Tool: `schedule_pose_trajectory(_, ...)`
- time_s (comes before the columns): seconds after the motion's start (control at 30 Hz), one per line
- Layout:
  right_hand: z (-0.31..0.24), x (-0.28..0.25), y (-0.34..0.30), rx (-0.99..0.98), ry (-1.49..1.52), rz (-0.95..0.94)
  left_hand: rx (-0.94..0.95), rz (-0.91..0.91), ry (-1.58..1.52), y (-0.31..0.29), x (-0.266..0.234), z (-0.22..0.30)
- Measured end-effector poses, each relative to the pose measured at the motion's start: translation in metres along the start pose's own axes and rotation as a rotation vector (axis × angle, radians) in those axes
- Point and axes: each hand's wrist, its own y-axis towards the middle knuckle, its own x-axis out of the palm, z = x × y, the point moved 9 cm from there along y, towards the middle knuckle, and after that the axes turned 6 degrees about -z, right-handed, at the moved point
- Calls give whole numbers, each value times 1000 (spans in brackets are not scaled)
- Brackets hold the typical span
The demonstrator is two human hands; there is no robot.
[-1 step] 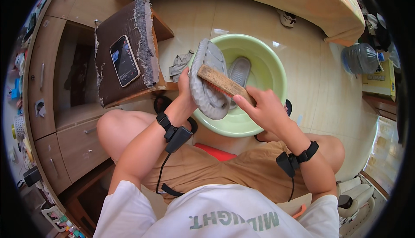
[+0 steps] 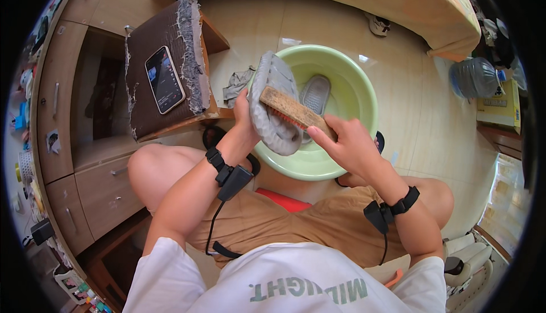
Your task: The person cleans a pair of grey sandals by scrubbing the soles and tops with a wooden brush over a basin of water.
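Head view, left grip (image 2: 244,121) clasping slipper (image 2: 274,71) by left edge, right grip (image 2: 351,142) grasping brush (image 2: 291,107)

The tiled floor (image 2: 415,114) carries a light-green basin (image 2: 359,94), a shoe (image 2: 377,26) near its far edge, and a stool (image 2: 162,28) whose brown top, frayed along its right edge, bears a phone (image 2: 165,80).

A brush (image 2: 293,107) is lying across a slipper (image 2: 268,122) over the left side of a basin (image 2: 352,102), where a second slipper (image 2: 315,92) is resting, while a phone (image 2: 165,80) is lying on a stool (image 2: 162,28) at left, a cloth (image 2: 238,85) is sitting between stool and basin, and a bottle (image 2: 473,77) is sitting at far right.
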Motion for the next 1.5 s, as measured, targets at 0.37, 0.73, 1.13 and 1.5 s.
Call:
schedule_pose_trajectory(0.37,-3,-12,-6,-25,50,-73,19,205,-65,-10,3,24)
schedule_pose_trajectory(0.73,18,-14,-11,-153,3,-71,31,30,-29,-12,28,25)
schedule_pose_trajectory(1.13,54,-34,-5,-109,23,86,405,-641,609,-23,43,13)
schedule_pose_trajectory(1.5,79,-41,11,41,82,174,-160,-596,183,-89,37,-4)
